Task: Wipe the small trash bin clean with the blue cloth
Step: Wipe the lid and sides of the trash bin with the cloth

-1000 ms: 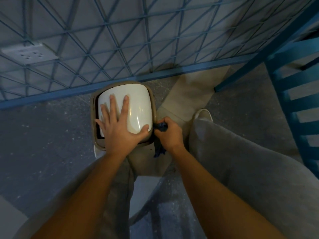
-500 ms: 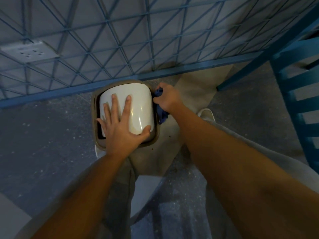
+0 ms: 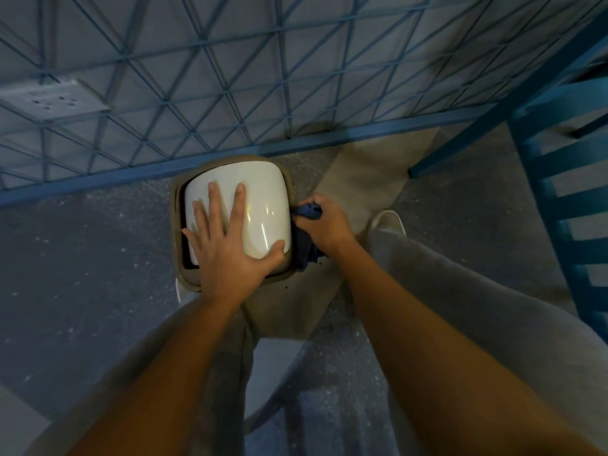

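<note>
Only the head view to go on here, looking straight down.

The small trash bin [image 3: 190,284] stands on the floor near its far edge, close to the blue rail under the wire grid wall [image 3: 296,77]. A tan mat [image 3: 362,179] lies just beside it on the right, and a blue chair [image 3: 559,199] sits further out that way.

The left hand [image 3: 227,255] is flat on the white lid [image 3: 263,192], fingers spread and straight, thumb hooked at the lid's near right corner. It's gripping nothing, just pressing down. The right hand [image 3: 324,225] has a closed grip, fingers curled tight round the bunched-up blue cloth [image 3: 304,250]. It's hard against the bin's right side, with a tail of cloth hanging below the fist. I can't really tell if the cloth is flat on the wall down there, since the rim hides it.

My guess is they're mid-wipe on the right side.

What could go wrong:
- The lid shows a dark gap along its left edge, so it looks like a swinging one. Lean too hard and it may tip inward, and the steadying hand goes with it.
- Sideways scrubbing could skid or tip a light bin.
- With the cloth this wadded, it probably cleans a narrow stripe and misses patches.
- That loose tail may drag over the gritty floor and smear dirt back on.
</note>
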